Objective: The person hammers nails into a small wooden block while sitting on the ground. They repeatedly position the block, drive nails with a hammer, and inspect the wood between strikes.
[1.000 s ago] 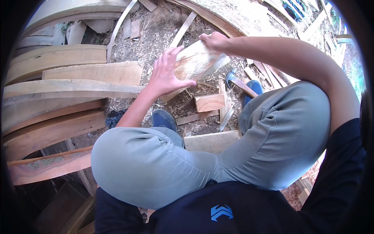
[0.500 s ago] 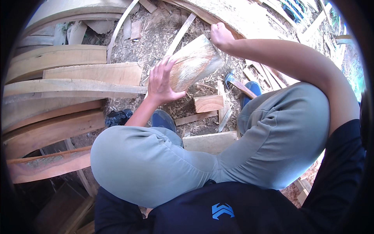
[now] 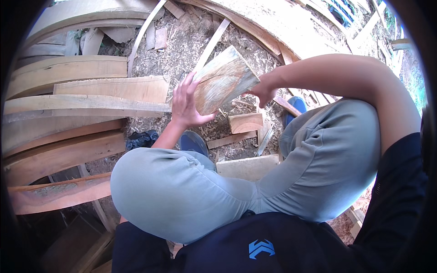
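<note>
A short, thick wooden board [image 3: 225,79] with rough, streaked brown and pale grain is held tilted in front of my knees. My left hand [image 3: 185,102] grips its left edge, fingers up along the side and thumb stretched toward the lower edge. At the board's right corner is my right hand [image 3: 266,88], fingers apart and pointing left and down. Whether it touches the board I cannot tell. Just beyond that hand, a wooden tool handle [image 3: 287,106] slants down toward my shoe; its head is hidden. Below the board lies a small wood block [image 3: 246,123].
Long curved planks [image 3: 68,73] are stacked along the left. A large pale timber [image 3: 282,22] curves across the far right. Wood shavings and offcuts cover the ground, with a black crumpled bag [image 3: 141,139] by my left shoe [image 3: 193,143]. Another block [image 3: 248,167] lies between my legs.
My right hand has come down from above the board's far corner to its right corner, its fist opening. It now covers the tool's head. The board has turned slightly; my left hand stays on it.
</note>
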Demonstrator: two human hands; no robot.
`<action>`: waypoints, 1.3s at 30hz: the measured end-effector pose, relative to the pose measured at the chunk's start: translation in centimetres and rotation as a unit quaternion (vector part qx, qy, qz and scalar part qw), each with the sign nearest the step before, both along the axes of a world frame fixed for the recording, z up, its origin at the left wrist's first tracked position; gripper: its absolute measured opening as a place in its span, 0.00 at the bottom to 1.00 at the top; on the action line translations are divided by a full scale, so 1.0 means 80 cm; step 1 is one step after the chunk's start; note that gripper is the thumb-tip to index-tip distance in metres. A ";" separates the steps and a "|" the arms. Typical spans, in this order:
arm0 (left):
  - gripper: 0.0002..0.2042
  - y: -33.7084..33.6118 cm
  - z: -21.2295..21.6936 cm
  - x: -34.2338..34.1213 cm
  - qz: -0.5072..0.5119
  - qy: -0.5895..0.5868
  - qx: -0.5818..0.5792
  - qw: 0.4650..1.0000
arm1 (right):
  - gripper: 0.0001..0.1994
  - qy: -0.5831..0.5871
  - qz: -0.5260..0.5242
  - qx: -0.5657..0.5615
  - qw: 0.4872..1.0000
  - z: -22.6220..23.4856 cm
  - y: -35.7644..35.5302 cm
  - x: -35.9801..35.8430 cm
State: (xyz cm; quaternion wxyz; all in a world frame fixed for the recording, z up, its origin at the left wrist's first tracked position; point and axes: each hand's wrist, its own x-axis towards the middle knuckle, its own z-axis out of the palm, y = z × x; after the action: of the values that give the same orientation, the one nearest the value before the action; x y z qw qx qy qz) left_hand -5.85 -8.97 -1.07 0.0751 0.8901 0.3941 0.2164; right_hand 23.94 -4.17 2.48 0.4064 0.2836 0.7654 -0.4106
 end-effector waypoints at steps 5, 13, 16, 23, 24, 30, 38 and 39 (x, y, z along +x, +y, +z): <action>0.56 0.005 -0.007 0.034 -0.021 -0.033 -0.002 0.999 | 0.58 0.117 0.053 0.037 0.991 -0.022 -0.031 0.038; 0.55 0.004 -0.003 0.028 -0.014 -0.026 -0.009 1.000 | 0.52 0.192 0.305 0.144 0.922 -0.020 -0.060 0.010; 0.56 0.004 -0.003 0.027 -0.011 -0.026 -0.009 1.000 | 0.45 0.189 0.349 0.124 0.909 -0.021 -0.065 -0.003; 0.54 0.004 0.002 0.030 -0.020 -0.014 0.009 1.000 | 0.35 0.164 0.337 0.119 0.920 -0.010 -0.070 -0.012; 0.54 0.005 0.002 0.030 -0.022 -0.017 0.009 1.000 | 0.34 0.165 0.336 0.121 0.919 -0.010 -0.070 -0.013; 0.54 0.004 0.001 0.029 -0.020 -0.013 0.007 1.000 | 0.33 0.174 0.338 0.120 0.917 -0.023 -0.064 -0.015; 0.55 0.004 -0.005 0.030 -0.010 -0.028 -0.005 1.000 | 0.36 0.156 0.338 0.114 0.921 -0.019 -0.063 -0.014; 0.55 0.004 -0.005 0.030 -0.011 -0.028 -0.007 1.000 | 0.36 0.156 0.340 0.117 0.920 -0.019 -0.063 -0.015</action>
State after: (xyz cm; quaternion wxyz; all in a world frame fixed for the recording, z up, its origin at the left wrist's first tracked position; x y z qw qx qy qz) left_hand -3.48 -8.68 -1.47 0.0941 0.8875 0.3835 0.2375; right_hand 22.77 -9.24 0.92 0.3606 -0.0161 0.9121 -0.1945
